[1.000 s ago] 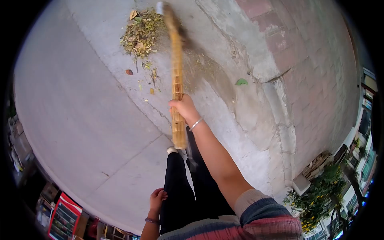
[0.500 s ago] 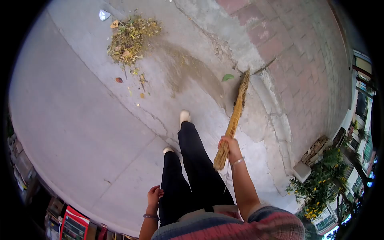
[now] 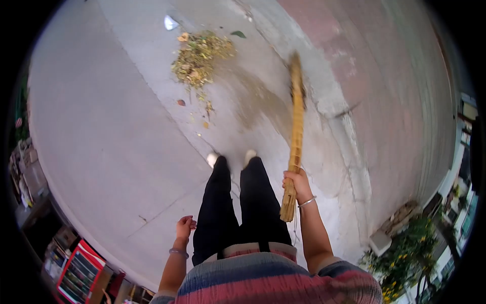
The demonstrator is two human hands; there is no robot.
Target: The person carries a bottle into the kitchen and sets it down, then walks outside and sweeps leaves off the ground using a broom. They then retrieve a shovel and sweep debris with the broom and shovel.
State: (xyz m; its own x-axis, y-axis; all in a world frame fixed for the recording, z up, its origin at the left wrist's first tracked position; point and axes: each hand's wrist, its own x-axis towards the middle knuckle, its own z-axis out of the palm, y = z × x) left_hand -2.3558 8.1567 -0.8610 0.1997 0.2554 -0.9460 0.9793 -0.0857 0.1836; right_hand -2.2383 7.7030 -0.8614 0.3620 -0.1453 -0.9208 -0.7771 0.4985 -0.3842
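My right hand point(image 3: 298, 183) is wrapped round the lower part of a straw broom point(image 3: 296, 126), whose blurred tip points away from me near the cracked concrete edge. My left hand point(image 3: 186, 227) hangs beside my left thigh, its fingers loosely curled and the palm side hidden; whether it holds anything does not show. Ahead of my feet lies a pile of yellowish leaves point(image 3: 197, 60). A green leaf point(image 3: 238, 34) rests on the ground just right of the pile, and a white object point(image 3: 170, 23) is beyond it.
Red paving point(image 3: 379, 101) runs along the right, past a cracked concrete edge point(image 3: 349, 147). At lower right are stacked stones point(image 3: 401, 217) and a bush with yellow flowers point(image 3: 405, 253). A red-framed case point(image 3: 81, 273) stands at lower left, near assorted items.
The broom first swung right, away from the pile, then its tip moved farther forward. The green leaf has shifted from near the edge to beside the pile. My feet have stepped.
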